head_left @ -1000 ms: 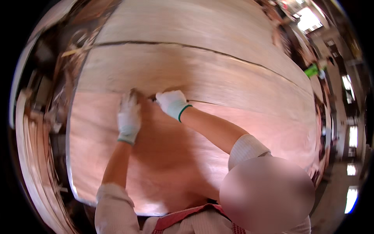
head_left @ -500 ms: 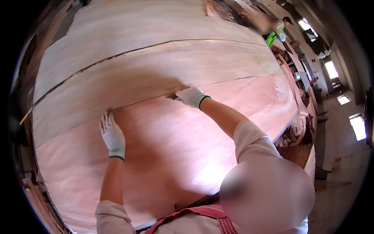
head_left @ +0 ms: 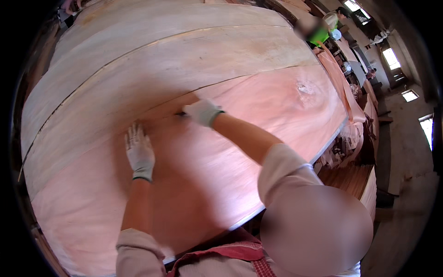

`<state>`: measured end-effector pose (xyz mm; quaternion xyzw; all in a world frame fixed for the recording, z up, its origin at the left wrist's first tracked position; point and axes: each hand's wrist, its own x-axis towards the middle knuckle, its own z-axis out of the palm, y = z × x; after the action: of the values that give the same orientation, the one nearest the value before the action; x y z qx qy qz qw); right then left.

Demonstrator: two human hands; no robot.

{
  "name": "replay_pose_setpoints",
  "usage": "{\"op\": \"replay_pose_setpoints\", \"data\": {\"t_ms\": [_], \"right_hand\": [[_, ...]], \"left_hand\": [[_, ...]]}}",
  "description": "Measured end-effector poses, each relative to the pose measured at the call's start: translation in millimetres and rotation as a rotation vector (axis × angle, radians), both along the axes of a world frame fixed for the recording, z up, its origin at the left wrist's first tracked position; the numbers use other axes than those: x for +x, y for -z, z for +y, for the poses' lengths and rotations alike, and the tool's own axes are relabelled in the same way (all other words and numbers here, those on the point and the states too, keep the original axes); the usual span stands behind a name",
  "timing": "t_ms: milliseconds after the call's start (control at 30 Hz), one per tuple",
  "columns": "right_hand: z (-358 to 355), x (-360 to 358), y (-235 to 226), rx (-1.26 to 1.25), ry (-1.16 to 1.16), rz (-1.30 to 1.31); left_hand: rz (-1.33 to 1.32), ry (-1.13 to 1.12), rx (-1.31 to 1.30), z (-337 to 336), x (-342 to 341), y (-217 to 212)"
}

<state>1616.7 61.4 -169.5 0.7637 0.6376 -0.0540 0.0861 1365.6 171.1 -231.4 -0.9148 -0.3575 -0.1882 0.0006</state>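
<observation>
A large pinkish wood veneer sheet point(head_left: 258, 134) lies in front of me, its far edge meeting a paler veneer sheet point(head_left: 152, 83) along a thin seam. My left hand point(head_left: 140, 152), in a white glove, rests flat on the pink sheet near that seam, fingers stretched out. Further right, my gloved right hand point(head_left: 203, 112) is closed around a small dark tool point(head_left: 180, 113), held at the sheet just by the seam. Most of the tool is hidden in the glove, so its kind does not show.
Beyond the seam, a second dark gap point(head_left: 138, 44) crosses the pale veneer. Scraps of veneer point(head_left: 344, 134) hang along the right edge, above a stack of brown sheets point(head_left: 346, 177). A person in green point(head_left: 325, 32) stands at the far right; another person point(head_left: 69, 9) shows at the far left.
My right hand has moved left with the dark tool, closer to my left hand. The left hand stays flat on the sheet. The whole view has shifted somewhat.
</observation>
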Motion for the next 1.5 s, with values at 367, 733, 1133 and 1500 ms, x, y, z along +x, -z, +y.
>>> {"op": "replay_pose_setpoints", "data": {"t_ms": [367,733,1133,1500], "right_hand": [[-393,116,-15,-0.004,0.917,0.061],[-420,-74,3,0.161,0.515,0.328],[-425,-84,3,-0.126,0.456,0.211],[-473,22,44,0.323,0.717,0.832]], "left_hand": [[0.241,-0.019,0.010,-4,-1,-9],[-0.163,0.312,-0.390,-316,-94,-72],[-0.047,0.130,-0.347,-365,-162,-34],[0.166,-0.042,-0.253,-388,-127,-35]]}}
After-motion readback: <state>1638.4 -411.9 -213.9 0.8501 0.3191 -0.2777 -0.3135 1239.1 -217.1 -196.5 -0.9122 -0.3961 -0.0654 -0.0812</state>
